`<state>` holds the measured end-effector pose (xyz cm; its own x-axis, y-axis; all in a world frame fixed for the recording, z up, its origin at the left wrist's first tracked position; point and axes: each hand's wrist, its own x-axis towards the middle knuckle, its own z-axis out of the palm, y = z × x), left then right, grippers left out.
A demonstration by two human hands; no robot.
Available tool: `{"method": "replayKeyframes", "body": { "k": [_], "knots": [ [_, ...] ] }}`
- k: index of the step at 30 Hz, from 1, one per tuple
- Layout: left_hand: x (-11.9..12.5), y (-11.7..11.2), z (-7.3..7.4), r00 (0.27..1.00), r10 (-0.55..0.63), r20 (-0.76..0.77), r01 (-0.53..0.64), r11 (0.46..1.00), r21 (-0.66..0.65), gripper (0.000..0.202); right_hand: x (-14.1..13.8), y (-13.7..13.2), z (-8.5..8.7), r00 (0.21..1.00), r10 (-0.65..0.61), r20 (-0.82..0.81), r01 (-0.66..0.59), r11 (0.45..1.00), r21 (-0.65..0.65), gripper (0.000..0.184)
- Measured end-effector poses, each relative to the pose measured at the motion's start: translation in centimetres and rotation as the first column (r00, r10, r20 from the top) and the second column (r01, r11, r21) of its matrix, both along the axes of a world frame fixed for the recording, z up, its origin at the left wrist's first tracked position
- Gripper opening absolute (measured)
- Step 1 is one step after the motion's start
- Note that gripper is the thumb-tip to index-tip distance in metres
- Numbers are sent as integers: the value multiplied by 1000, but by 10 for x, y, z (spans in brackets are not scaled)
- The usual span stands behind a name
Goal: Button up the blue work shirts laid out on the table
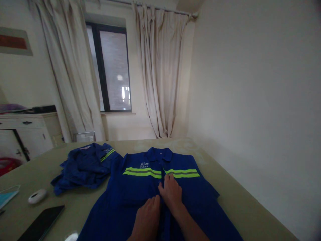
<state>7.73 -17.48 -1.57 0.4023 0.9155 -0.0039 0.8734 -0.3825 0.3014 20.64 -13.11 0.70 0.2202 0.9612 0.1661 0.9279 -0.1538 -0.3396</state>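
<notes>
A dark blue work jacket (pixel 195 187) with yellow-green reflective bands lies spread face up on the table, its collar pointing away from me. My right hand (pixel 172 190) grips the edge of the front opening just below the chest band. Lower and to its left, my left hand (pixel 148 216) is closed at the same front opening, its fingertips turned down into the cloth and partly hidden. A second blue jacket (pixel 85 167) lies crumpled to the left, touching the spread one's sleeve.
On the left of the table (pixel 250 207) lie a black phone (pixel 41 222), a white oval object (pixel 37 196) and a blue face mask (pixel 8 197). A wall (pixel 263 117) runs along the right side. A white cabinet (pixel 35 132) stands beyond the far left.
</notes>
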Motion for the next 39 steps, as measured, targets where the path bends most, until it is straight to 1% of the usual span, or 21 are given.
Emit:
{"method": "replayKeyframes", "body": {
  "k": [1,3,5,7,9,11,13,15,17,18,19,22,24,25,27,30,32,34,36,39],
  "knots": [
    [1,4,3,1000,14,1,-14,1000,-9,37,1,1,-1,1000,0,-8,0,1000,-3,24],
    [4,17,10,997,80,4,-80,997,-21,32,7,2,-5,998,2,-56,-2,1000,8,21],
    [9,35,17,988,154,18,-154,988,-5,30,17,5,-10,988,-2,-153,8,999,40,20],
    [15,53,21,981,188,55,-191,981,37,27,27,9,-15,959,3,-283,21,997,81,18],
    [20,66,19,981,158,115,-169,981,91,23,36,13,-21,906,29,-423,25,992,123,18],
    [22,74,13,980,97,172,-120,985,128,18,42,17,-27,830,84,-551,19,984,180,19],
    [21,77,6,974,63,217,-93,987,131,15,45,21,-30,762,141,-632,11,973,230,21],
    [19,77,2,964,69,256,-101,988,114,13,44,23,-30,723,180,-667,-1,966,260,23],
    [18,76,0,948,65,310,-101,990,102,14,41,22,-27,712,197,-673,-22,966,259,24],
    [17,76,0,938,57,342,-95,991,93,14,39,21,-25,720,199,-665,-40,968,247,22],
    [16,76,1,926,48,376,-85,993,81,15,37,19,-22,741,197,-642,-63,972,225,20],
    [16,77,1,881,56,470,-80,996,31,16,34,12,-13,852,165,-497,-120,985,122,17],
    [16,80,0,852,65,520,-82,997,10,14,33,8,-10,906,123,-406,-103,992,71,15],
    [16,81,-1,841,66,537,-82,997,5,14,34,8,-10,914,102,-392,-84,994,65,13],
    [15,85,-4,828,55,558,-67,998,2,13,37,9,-11,891,98,-444,-64,994,90,10],
    [14,89,-9,822,41,568,-48,999,-2,14,40,13,-17,792,157,-591,-42,978,203,15],
    [14,91,-11,816,38,576,-48,999,3,14,39,14,-20,760,189,-622,-29,966,258,20],
    [14,91,-12,813,38,580,-55,998,11,14,36,13,-22,777,209,-593,-46,959,279,24],
    [14,91,-12,812,39,582,-64,998,22,16,32,12,-22,820,218,-528,-76,958,277,25],
    [14,89,-10,811,29,584,-69,997,46,18,29,10,-20,874,205,-441,-96,962,257,21]
  ]
}}
